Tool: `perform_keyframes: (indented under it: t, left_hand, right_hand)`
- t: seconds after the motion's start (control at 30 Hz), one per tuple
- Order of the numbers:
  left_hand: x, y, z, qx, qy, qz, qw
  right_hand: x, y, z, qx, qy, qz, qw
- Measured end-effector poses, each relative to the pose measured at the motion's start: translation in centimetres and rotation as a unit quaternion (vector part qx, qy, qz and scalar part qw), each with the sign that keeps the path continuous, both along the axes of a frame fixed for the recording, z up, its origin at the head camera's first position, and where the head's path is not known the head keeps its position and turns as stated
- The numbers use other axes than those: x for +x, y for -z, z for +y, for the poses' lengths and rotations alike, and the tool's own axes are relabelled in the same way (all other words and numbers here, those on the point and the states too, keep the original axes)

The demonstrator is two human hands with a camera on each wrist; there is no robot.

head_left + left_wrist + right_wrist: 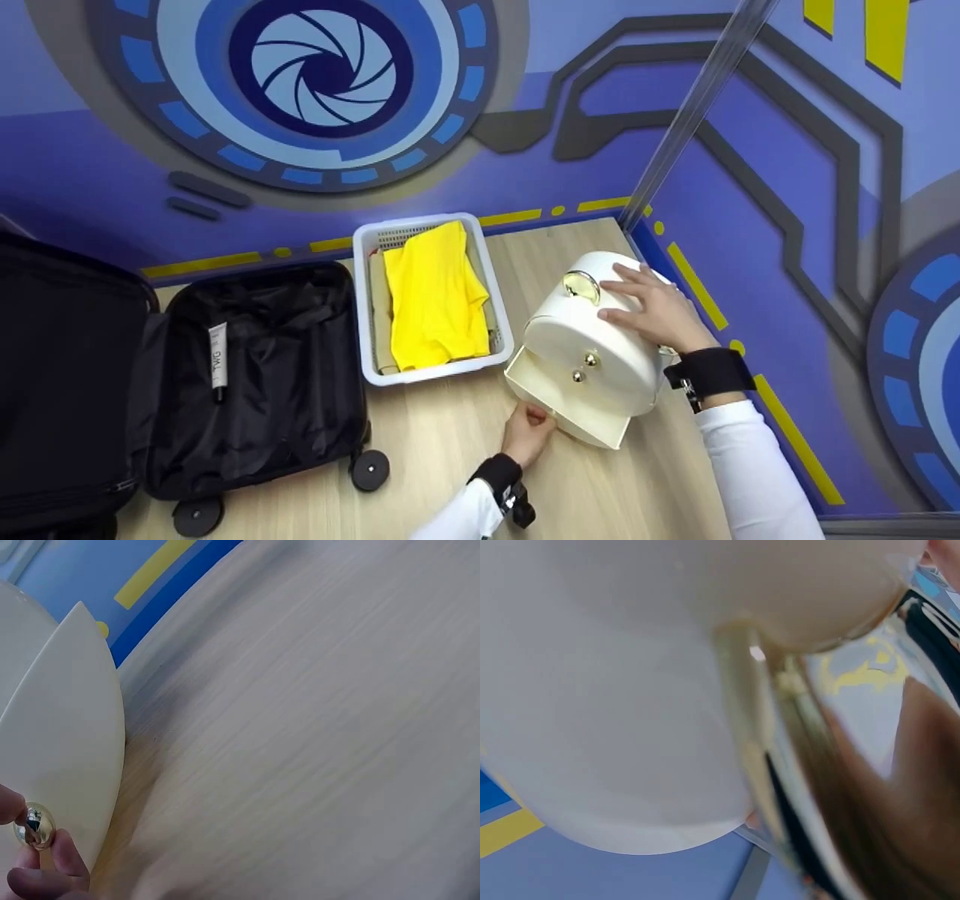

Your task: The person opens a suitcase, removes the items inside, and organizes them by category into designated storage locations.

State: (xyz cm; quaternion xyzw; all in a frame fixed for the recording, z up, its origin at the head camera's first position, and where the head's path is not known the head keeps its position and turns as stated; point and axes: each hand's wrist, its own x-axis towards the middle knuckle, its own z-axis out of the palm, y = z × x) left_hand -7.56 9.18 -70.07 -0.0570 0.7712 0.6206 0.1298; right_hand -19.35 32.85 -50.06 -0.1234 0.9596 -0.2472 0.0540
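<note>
A rounded white storage box [634, 356] stands on the table at the right, with two gold knobs on its upper front. Its bottom drawer [562, 390] is pulled out, and I see nothing inside. My left hand [529, 433] pinches the gold knob [35, 826] on the drawer's front between thumb and fingers. On top of the box rests my right hand [656, 307], fingers spread, beside a gold-rimmed handle [582, 286]. Close up in the right wrist view are the box's white surface [615, 705] and shiny gold metal [780, 750], partly blurred.
Left of the box is a white plastic basket [362, 315] holding a folded yellow cloth [435, 300] over other fabric. An open black suitcase [300, 405] lies farther left, a white tube [218, 360] inside it. Printed wall panels [570, 180] border the table behind and right.
</note>
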Motion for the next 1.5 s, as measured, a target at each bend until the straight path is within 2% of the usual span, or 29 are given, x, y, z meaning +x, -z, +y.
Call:
perform_keyframes:
  t: [0.17,0.37,0.77,0.87,0.93,0.97,1.07,1.17,1.3,1.43,1.47,1.5]
  left_hand:
    - [0.8,0.0,-1.2,-0.002,0.003,-0.001,1.0000]
    - [1.3,0.2,-2.5,-0.019,0.002,0.008,0.9998]
    - [0.6,0.1,-3.5,-0.043,0.028,0.017,0.9986]
    - [0.6,-0.2,-4.2,-0.076,0.053,0.040,0.9949]
    - [0.7,-0.6,-4.9,-0.126,0.089,0.079,0.9848]
    - [0.8,-0.9,-5.3,-0.156,0.110,0.106,0.9758]
    - [1.0,-2.1,-7.3,-0.228,0.163,0.200,0.9388]
    - [1.0,-3.7,-10.1,-0.252,0.183,0.281,0.9079]
    - [0.5,-5.6,-15.3,-0.260,0.157,0.382,0.8726]
    - [-1.2,-6.8,-21.4,-0.296,0.091,0.462,0.8310]
    - [-1.7,-7.0,-23.0,-0.308,0.073,0.469,0.8245]
    - [-2.3,-7.4,-24.7,-0.321,0.058,0.465,0.8231]
  right_hand:
    - [-0.4,-0.1,-0.2,-0.003,-0.002,0.006,1.000]
    - [-0.8,-0.1,-0.7,0.001,-0.009,0.003,1.000]
    - [-1.8,-0.5,-1.1,0.001,-0.016,0.010,1.000]
    - [-1.9,-0.3,-1.0,0.000,-0.018,0.010,1.000]
    - [-1.8,-0.2,-0.8,-0.001,-0.019,0.008,1.000]
    - [-1.7,-0.2,-0.7,-0.001,-0.017,0.008,1.000]
    - [-1.2,-0.2,-0.3,0.000,-0.009,0.005,1.000]
    - [-0.8,-0.2,0.1,0.001,-0.002,0.005,1.000]
    - [-0.4,-0.1,0.1,-0.004,-0.001,0.005,1.000]
    - [-0.2,0.0,-0.1,-0.006,0.002,0.004,1.000]
    - [-0.2,0.0,-0.2,-0.006,0.002,0.004,1.000]
    - [-0.2,0.0,-0.3,-0.007,0.002,0.004,1.000]
